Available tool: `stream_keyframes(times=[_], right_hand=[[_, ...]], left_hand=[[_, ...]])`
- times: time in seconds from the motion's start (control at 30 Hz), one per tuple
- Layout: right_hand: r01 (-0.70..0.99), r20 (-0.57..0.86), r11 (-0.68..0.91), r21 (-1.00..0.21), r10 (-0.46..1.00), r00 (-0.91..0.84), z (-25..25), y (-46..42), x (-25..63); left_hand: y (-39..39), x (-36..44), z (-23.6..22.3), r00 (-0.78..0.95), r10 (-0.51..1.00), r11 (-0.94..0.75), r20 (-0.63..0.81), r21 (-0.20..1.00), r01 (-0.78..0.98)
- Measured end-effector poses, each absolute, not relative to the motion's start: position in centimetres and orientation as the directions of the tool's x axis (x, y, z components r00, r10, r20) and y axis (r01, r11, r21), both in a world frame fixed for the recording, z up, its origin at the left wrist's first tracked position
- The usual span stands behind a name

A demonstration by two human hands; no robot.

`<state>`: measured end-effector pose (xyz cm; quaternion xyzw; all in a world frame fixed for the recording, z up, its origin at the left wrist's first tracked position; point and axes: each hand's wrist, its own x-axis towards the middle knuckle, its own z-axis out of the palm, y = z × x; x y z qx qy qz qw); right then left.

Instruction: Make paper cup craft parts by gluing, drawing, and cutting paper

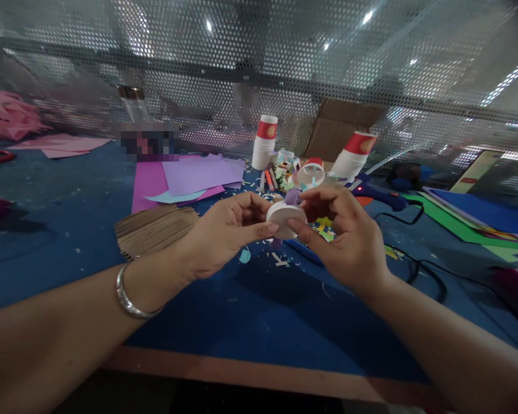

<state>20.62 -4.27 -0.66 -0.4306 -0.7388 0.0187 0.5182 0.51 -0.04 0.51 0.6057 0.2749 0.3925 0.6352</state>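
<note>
Between both hands, above the blue table, is a small round white disc (286,221) with a low rim, perhaps the bottom of a paper cup. Pieces of purple paper (292,197) stick out at its top and bottom edges. My left hand (235,230), with a silver bangle on the wrist, pinches the disc's left side with the thumb in front. My right hand (345,238) grips the right side, its thumb on the disc's face and its fingers near the upper purple piece. Some fingertips are hidden behind the disc.
Paper scraps (280,259) litter the blue table (276,322). Corrugated cardboard (153,230) and purple sheets (202,175) lie left. Behind stand stacked paper cups (265,141) and a tilted stack (356,155). A glue gun (382,192) with a cord and coloured sheets (479,215) lie right.
</note>
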Motion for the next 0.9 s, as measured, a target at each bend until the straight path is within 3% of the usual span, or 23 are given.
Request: stream_keyframes(times=[0.17,0.33,0.6,0.9], right_hand=[[0.593,0.711,0.627,-0.505,0.692,-0.126,-0.8,-4.4,20.6],[0.619,0.739,0.665,-0.417,0.645,-0.194,-0.6,-4.6,20.3],[0.650,0.789,0.699,-0.297,0.563,-0.245,-0.1,-4.8,20.1],[0.559,0.778,0.774,-0.297,0.535,-0.329,0.1,-4.8,20.2]], left_hand=[[0.2,0.3,0.2,0.608,0.774,-0.165,0.176,0.984,-0.074],[-0.1,0.3,0.5,0.625,0.750,-0.301,0.218,0.953,0.029],[-0.3,0.5,0.3,0.568,0.805,-0.215,0.173,0.976,0.008],[-0.6,0.1,1.6,0.716,0.696,-0.055,0.064,0.998,-0.035]])
